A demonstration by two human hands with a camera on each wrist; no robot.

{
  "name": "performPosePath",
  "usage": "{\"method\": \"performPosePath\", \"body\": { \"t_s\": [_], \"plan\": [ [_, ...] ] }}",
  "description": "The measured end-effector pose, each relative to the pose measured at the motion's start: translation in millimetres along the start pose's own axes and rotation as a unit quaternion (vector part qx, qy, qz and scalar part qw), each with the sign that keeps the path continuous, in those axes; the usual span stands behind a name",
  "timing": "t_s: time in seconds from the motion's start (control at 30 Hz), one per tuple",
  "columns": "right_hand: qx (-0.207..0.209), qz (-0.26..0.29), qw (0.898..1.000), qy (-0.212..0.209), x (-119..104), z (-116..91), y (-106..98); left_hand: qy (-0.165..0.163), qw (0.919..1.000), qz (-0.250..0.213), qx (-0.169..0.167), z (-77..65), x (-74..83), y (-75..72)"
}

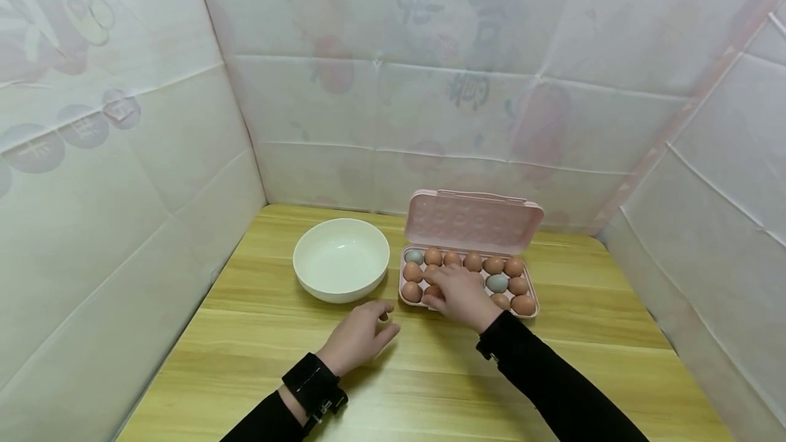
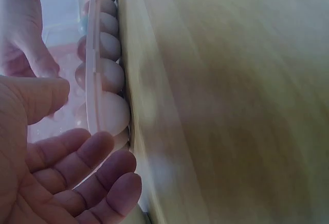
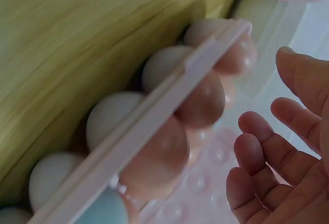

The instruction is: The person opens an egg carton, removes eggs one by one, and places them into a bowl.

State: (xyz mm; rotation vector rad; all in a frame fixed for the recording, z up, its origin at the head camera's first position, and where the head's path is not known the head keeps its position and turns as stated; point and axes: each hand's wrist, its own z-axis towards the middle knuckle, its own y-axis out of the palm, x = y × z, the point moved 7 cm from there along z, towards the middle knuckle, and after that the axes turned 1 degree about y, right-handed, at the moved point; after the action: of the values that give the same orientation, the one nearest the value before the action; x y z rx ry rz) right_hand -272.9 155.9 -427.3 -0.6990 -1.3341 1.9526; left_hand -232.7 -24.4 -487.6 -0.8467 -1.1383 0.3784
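Note:
A pink egg box (image 1: 473, 224) stands with its lid raised against the back. Several brown eggs (image 1: 523, 305) sit in its rows, along with pale blue-green eggs (image 1: 497, 283). My right hand (image 1: 463, 295) is over the left-middle part of the box and covers some eggs. In the right wrist view its fingers (image 3: 252, 152) are loosely bent with nothing between them. Left of the box, my left hand (image 1: 356, 340) hovers low near the bowl's front, thumb and fingers apart and holding nothing. A white bowl (image 1: 307, 285) stands left of the box.
The wood-grain table (image 1: 424, 387) carries the bowl and the box. Pale printed sheeting (image 1: 319, 108) encloses it at the back and on both sides. The raised lid stands close to the back sheet.

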Motion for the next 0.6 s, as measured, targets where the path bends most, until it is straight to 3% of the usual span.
{"method": "performPosePath", "body": {
  "t_s": [0.17,0.3,0.6],
  "plan": [
    [-0.013,-0.034,0.999,-0.014,-11,9,16,0.004,1.0000,0.003,-0.008,-0.3,-1.3,1.0],
    [-0.024,-0.051,0.998,-0.001,-14,12,24,0.000,0.9999,0.000,-0.014,0.7,-2.0,2.2],
    [-0.021,-0.032,0.999,0.036,-12,15,30,0.002,0.9999,0.003,-0.013,1.7,-2.2,3.8]
  ]
}}
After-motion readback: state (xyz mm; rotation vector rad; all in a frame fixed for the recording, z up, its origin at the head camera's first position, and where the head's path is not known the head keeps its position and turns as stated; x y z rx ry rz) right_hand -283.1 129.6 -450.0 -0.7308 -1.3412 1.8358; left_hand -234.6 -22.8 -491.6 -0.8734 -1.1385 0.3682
